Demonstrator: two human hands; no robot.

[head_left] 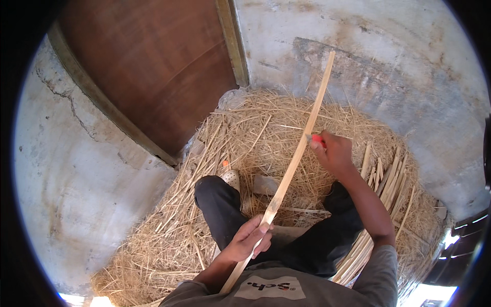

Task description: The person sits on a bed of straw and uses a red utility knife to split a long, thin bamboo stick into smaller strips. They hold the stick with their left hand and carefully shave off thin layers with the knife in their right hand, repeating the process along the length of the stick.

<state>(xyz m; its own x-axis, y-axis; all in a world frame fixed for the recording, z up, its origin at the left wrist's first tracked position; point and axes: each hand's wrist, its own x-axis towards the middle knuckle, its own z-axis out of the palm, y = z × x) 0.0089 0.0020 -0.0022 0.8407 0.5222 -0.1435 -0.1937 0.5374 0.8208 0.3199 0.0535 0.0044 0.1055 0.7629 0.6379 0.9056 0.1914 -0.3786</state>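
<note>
A long pale strip of split bamboo or wood [291, 173] slants from my lap up toward the far wall. My left hand [249, 239] is closed around its lower part, close to a darker node. In my right hand [333, 152] is a small knife with a red handle [318, 138], gripped with the fingers wrapped round it. The short grey blade points left and meets the strip, or lies very close to it, above its middle. Most of the knife's handle is hidden by my fingers.
Straw-like shavings [286, 115] cover the ground around my bent legs. At the right lies a bundle of pale strips [391, 181]. A grey block [265, 184] and a light perforated shoe [231, 179] are between my knees. Beyond stand a brown door [153, 61] and stained walls [378, 66].
</note>
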